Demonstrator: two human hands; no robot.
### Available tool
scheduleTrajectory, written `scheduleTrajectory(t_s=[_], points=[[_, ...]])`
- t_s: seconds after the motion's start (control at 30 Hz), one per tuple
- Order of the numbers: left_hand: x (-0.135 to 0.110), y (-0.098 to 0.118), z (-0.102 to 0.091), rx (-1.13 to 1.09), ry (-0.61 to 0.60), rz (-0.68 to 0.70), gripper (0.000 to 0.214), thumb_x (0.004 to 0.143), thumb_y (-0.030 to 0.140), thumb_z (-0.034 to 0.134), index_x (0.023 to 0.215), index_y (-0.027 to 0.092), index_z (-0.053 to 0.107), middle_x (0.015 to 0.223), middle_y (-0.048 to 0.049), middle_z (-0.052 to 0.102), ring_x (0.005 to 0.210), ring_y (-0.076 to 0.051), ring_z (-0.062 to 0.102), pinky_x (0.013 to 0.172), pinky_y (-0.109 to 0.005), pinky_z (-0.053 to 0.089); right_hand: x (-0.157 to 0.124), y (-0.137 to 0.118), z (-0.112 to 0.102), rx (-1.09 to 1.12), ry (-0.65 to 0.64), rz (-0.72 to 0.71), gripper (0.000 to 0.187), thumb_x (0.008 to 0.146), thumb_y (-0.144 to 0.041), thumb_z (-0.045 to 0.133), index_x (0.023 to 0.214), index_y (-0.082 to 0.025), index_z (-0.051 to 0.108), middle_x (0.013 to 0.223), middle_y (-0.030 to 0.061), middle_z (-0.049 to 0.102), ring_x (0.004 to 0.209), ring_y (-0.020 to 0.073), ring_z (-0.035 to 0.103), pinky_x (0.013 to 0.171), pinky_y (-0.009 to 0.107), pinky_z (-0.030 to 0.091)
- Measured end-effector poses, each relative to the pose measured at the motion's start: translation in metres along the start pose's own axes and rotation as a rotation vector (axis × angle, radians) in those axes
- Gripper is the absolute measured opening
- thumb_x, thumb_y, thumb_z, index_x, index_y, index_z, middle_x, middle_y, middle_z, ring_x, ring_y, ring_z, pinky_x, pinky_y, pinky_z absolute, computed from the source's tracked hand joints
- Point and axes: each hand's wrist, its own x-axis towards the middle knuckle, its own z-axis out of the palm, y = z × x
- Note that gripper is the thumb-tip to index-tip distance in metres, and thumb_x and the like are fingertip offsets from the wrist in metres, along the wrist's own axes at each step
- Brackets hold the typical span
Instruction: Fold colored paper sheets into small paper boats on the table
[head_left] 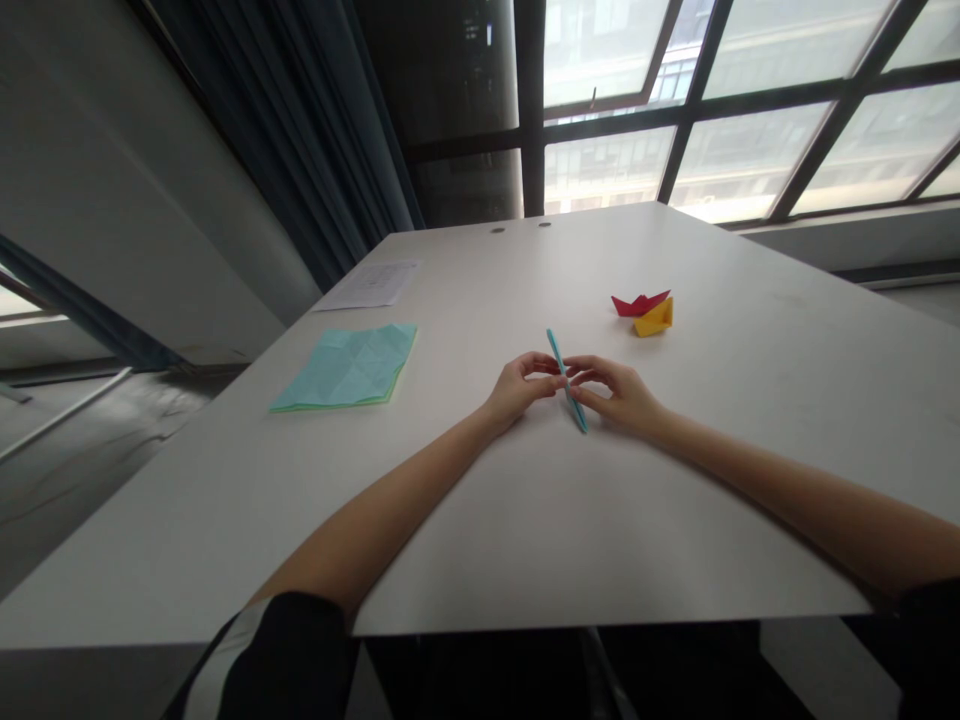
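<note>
Left hand [527, 385] and right hand [619, 392] both pinch the folded teal paper [577, 410], held edge-on at the white table [480, 540]'s near middle. Risk: uneven pull between pinches could skew or tear a crease; slack fingertips could let layers spring. Yellow paper boat [655, 318] sits well apart.

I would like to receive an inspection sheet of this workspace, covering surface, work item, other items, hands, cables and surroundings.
Surface: white table.
Work item: thin blue paper, seen nearly edge-on; its folds cannot be told.
Other items: red paper boat and yellow paper boat close together; paper pile and printed sheet to the left.
Hands: left hand and right hand hold the blue paper between their fingers.
Cables: nothing seen.
Surroundings: dark curtain, windows.
</note>
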Motion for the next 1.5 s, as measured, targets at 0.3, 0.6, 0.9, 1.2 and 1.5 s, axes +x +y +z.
scheduleTrajectory(t_s=[0.3,0.6,0.9,1.2,1.5], points=[[0.000,-0.001,-0.001,0.008,-0.015,0.021,0.036,0.057,0.022,0.075,0.086,0.014,0.056,0.088,-0.0038,0.060,0.072,-0.012,0.060,0.070,-0.028,0.047,0.000,0.002,0.000,0.041,0.000,0.034,0.039,0.076,-0.037,0.060,0.111,-0.021,0.054,0.098,0.0071,0.063,0.084,0.0197,0.064,0.078,0.037,0.053],[0.002,-0.005,-0.002,0.060,0.003,0.062,0.036,0.056,0.019,0.074,0.086,0.013,0.055,0.084,-0.0034,0.061,0.073,-0.013,0.061,0.069,-0.028,0.047,0.000,-0.001,0.001,-0.001,-0.009,0.018,0.040,0.076,-0.038,0.061,0.111,-0.020,0.055,0.098,0.0076,0.064,0.082,0.0195,0.065,0.078,0.037,0.053],[0.001,-0.003,-0.001,0.071,-0.006,0.075,0.034,0.057,0.019,0.071,0.086,0.013,0.054,0.084,-0.0025,0.059,0.072,-0.012,0.060,0.070,-0.029,0.048,0.000,-0.006,0.001,-0.113,-0.001,-0.053,0.036,0.077,-0.032,0.060,0.110,-0.020,0.055,0.097,0.0066,0.064,0.079,0.0178,0.065,0.075,0.034,0.053],[0.000,-0.001,0.002,0.005,0.016,0.035,0.026,0.059,0.016,0.063,0.083,0.014,0.053,0.080,-0.0016,0.060,0.070,-0.012,0.060,0.071,-0.032,0.050,0.000,-0.004,0.000,-0.082,-0.015,-0.031,0.035,0.078,-0.029,0.057,0.112,-0.020,0.054,0.101,0.0071,0.064,0.083,0.0176,0.064,0.079,0.034,0.052],[0.000,-0.008,0.019,0.125,0.184,0.183,0.028,0.062,0.008,0.053,0.088,0.017,0.047,0.082,0.0011,0.056,0.066,-0.010,0.060,0.059,-0.023,0.050,-0.004,-0.016,0.006,-0.343,0.035,-0.103,0.036,0.076,-0.021,0.053,0.113,-0.021,0.052,0.100,0.0057,0.064,0.083,0.0171,0.063,0.076,0.030,0.050]])
